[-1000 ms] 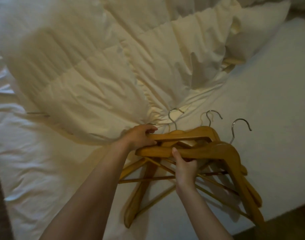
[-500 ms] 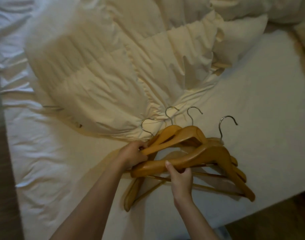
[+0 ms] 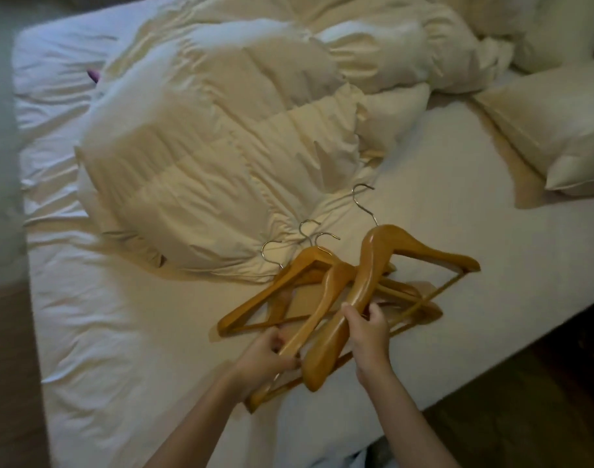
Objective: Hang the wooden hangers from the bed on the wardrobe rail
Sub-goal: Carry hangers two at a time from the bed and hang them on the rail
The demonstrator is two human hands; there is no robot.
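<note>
Gathering stage: my left hand [image 3: 267,353] and right hand [image 3: 369,336] each grip an arm of the wooden hangers [image 3: 366,265], piled on the bed [image 3: 137,332] just beyond them. Next I'd bunch everything and lift together.

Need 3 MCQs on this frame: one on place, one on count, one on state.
1. Where does the pile of wooden hangers lie? A on a pillow; B on the sheet by the duvet; C on a rail.
2. How many metal hooks show? A two; B four; C six.
3. The right hand? A flat on the sheet; B holding a pillow; C gripping the top hanger.
B, the pile rests on the sheet; B, four hooks show; C, fingers curl round its arm.
</note>
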